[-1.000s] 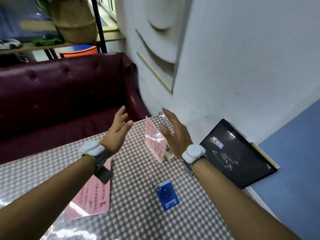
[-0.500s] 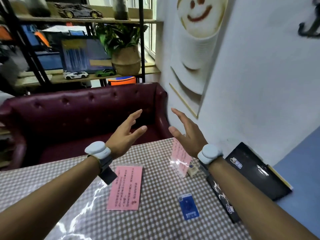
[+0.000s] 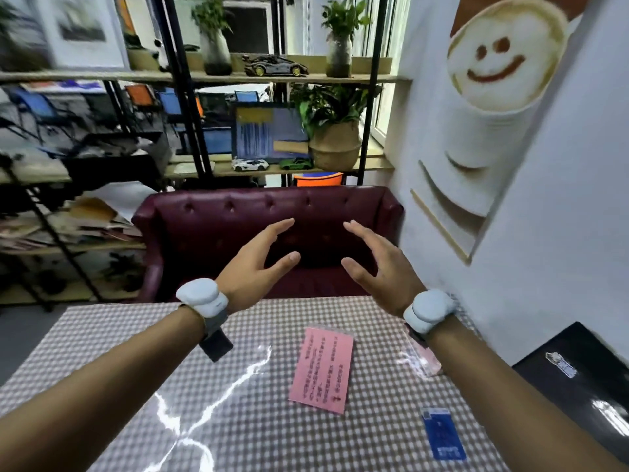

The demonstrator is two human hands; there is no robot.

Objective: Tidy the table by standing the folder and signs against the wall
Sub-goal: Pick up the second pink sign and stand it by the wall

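Both hands are up off the worktop (image 3: 238, 420) now, the left hand (image 3: 253, 269) and the right hand (image 3: 384, 272) held side by side with palms turned toward each other, fingers spread and holding nothing. A second ago they hung low around the upright pink sign at the wall side; since then they have risen and the view has tipped up with them, so the maroon sofa (image 3: 265, 226) and the shelves (image 3: 204, 76) behind it fill the scene.

That upright pink sign (image 3: 427, 361) is mostly hidden behind the right wrist, close to the wall (image 3: 561, 233); whether it actually leans on the wall I cannot tell. The black folder (image 3: 585, 379) stands tilted against the wall at the right edge. Out in the open, a flat pink sign (image 3: 321, 369) lies face up mid-worktop, and a small blue card (image 3: 442, 434) lies flat nearer the person, well apart from the wall.

My reading is that one sign has just been let go and the job is partly done: the flat pink sign looks the likely next pick.
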